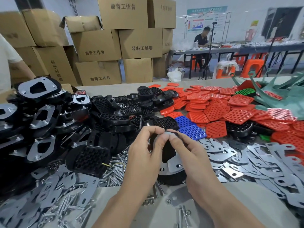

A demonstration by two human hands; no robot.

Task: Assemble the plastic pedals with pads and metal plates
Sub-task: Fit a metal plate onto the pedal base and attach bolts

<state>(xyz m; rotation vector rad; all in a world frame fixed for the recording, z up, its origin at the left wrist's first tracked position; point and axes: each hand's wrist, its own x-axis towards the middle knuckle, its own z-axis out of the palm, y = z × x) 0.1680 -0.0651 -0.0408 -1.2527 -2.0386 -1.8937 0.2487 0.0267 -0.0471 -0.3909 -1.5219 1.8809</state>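
A black plastic pedal [171, 176] with a grey metal plate [174, 165] on its upturned underside sits between my hands at the table's front middle. My left hand [146, 148] curls its fingers over the pedal's far end. My right hand [189, 148] pinches at that same far end, fingertips meeting the left hand's. What sits between the fingertips is too small to tell. The pedal's middle is partly hidden by both hands.
Finished black pedals [41, 112] pile up at the left, bare ones [125, 109] in the middle. Red pads [222, 109] and two blue pads [190, 127] lie behind. Loose metal plates [263, 160] spread to the right, bolts [113, 171] to the left. Cardboard boxes [98, 46] stand behind.
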